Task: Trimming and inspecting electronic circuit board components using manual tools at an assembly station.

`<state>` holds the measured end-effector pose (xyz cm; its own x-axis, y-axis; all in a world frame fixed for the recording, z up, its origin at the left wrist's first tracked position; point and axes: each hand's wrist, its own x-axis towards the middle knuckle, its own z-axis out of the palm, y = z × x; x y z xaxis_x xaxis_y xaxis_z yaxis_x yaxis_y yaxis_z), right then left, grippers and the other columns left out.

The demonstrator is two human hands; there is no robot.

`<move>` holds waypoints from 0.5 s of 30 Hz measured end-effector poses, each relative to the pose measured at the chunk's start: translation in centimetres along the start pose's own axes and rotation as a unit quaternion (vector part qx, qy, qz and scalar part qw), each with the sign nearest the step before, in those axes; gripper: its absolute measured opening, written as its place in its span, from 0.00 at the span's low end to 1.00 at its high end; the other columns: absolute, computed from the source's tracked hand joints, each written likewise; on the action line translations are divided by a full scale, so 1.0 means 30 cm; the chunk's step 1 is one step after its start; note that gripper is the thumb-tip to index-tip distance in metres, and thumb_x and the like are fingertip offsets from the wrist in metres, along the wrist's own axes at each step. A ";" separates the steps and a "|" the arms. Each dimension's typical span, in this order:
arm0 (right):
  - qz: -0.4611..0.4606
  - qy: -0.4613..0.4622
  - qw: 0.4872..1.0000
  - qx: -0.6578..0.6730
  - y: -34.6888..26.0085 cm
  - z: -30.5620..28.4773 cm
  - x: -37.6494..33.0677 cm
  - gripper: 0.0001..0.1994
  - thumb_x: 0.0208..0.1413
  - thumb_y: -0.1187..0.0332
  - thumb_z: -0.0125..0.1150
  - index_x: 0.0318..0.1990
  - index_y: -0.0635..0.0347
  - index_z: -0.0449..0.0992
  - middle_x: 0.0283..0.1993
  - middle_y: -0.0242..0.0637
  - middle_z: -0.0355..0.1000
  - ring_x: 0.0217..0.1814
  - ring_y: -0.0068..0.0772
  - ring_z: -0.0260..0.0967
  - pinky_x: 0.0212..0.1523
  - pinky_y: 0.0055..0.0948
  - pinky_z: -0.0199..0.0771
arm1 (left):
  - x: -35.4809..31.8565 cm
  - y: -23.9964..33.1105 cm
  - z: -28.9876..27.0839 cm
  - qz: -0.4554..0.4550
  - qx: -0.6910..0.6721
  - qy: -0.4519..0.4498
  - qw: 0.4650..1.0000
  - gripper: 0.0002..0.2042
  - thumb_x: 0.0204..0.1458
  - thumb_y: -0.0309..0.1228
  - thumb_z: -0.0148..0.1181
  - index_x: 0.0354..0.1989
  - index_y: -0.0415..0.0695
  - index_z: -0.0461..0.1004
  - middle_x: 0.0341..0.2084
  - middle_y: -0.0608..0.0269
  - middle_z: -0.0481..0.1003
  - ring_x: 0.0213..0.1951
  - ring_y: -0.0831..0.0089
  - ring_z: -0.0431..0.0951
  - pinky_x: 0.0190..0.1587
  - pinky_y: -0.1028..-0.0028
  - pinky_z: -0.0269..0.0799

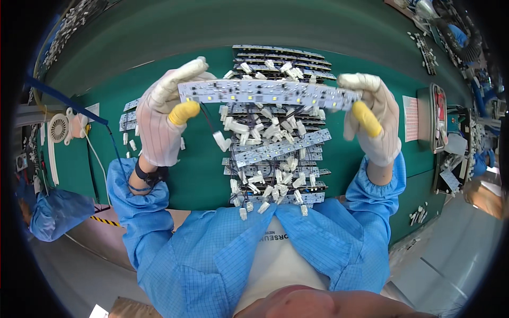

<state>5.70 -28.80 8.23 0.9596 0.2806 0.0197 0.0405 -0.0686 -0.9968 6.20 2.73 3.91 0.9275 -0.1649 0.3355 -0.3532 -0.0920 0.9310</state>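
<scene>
A long white LED circuit board (270,92) is held up level by its two ends, above the bench. My left hand (168,108), in a white glove with a yellow thumb cover, grips its left end. Gloved the same way, my right hand (372,114) pinches the right end. From the board's left part hangs a short dark wire with a white connector (221,141). Beneath and behind it lie rows of similar boards (281,55) with many white connectors. One loose board (283,148) rests slantwise on top of the nearer rows.
Green matting (199,185) covers the bench. A few more boards (129,115) lie left of my left wrist, and a small white fan (59,128) stands farther left. To the right are a printed sheet (410,118) and a metal-rimmed tray (436,117). A blue cord (66,99) crosses the left side.
</scene>
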 end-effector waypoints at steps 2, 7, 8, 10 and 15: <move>-0.009 0.053 0.998 -0.033 0.025 0.011 0.019 0.31 0.54 0.49 0.58 0.50 0.72 0.65 0.30 0.37 0.71 0.15 0.13 0.58 0.17 0.11 0.52 | -0.003 0.022 0.011 -0.001 -0.021 0.002 1.000 0.32 0.47 0.53 0.60 0.49 0.34 0.70 0.39 0.52 0.75 0.46 0.64 0.74 0.54 0.67 0.67; -0.034 0.025 0.998 -0.042 0.060 -0.014 0.026 0.33 0.53 0.46 0.58 0.51 0.72 0.65 0.27 0.32 0.70 0.14 0.10 0.55 0.17 0.09 0.49 | -0.005 -0.004 -0.016 0.127 0.055 -0.037 0.990 0.31 0.45 0.55 0.59 0.45 0.35 0.74 0.37 0.53 0.76 0.48 0.58 0.74 0.48 0.68 0.71; -0.025 0.028 0.998 -0.044 0.064 -0.019 0.021 0.34 0.52 0.45 0.59 0.51 0.71 0.65 0.27 0.31 0.70 0.14 0.10 0.54 0.17 0.09 0.49 | -0.009 -0.002 -0.012 0.127 0.056 -0.027 0.990 0.30 0.45 0.54 0.59 0.45 0.36 0.74 0.37 0.53 0.76 0.48 0.59 0.74 0.49 0.67 0.70; -0.015 0.047 0.997 -0.052 0.047 -0.003 0.014 0.32 0.51 0.47 0.61 0.51 0.70 0.65 0.30 0.31 0.70 0.16 0.10 0.56 0.17 0.09 0.49 | -0.009 -0.004 -0.003 0.119 0.058 -0.024 0.991 0.27 0.48 0.49 0.59 0.47 0.36 0.73 0.37 0.53 0.76 0.46 0.63 0.75 0.50 0.69 0.69; -0.048 -0.013 0.998 0.039 0.033 -0.007 -0.020 0.22 0.54 0.65 0.59 0.52 0.70 0.65 0.43 0.44 0.72 0.22 0.20 0.66 0.19 0.15 0.62 | 0.017 0.009 0.020 -0.027 -0.015 -0.001 1.000 0.26 0.52 0.42 0.59 0.53 0.35 0.68 0.42 0.56 0.74 0.44 0.73 0.74 0.51 0.75 0.66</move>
<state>5.23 -29.22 7.26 0.9446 0.3078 0.1139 0.1088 0.0338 -0.9935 6.49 2.04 4.25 0.9448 -0.1620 0.2848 -0.2989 -0.0704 0.9517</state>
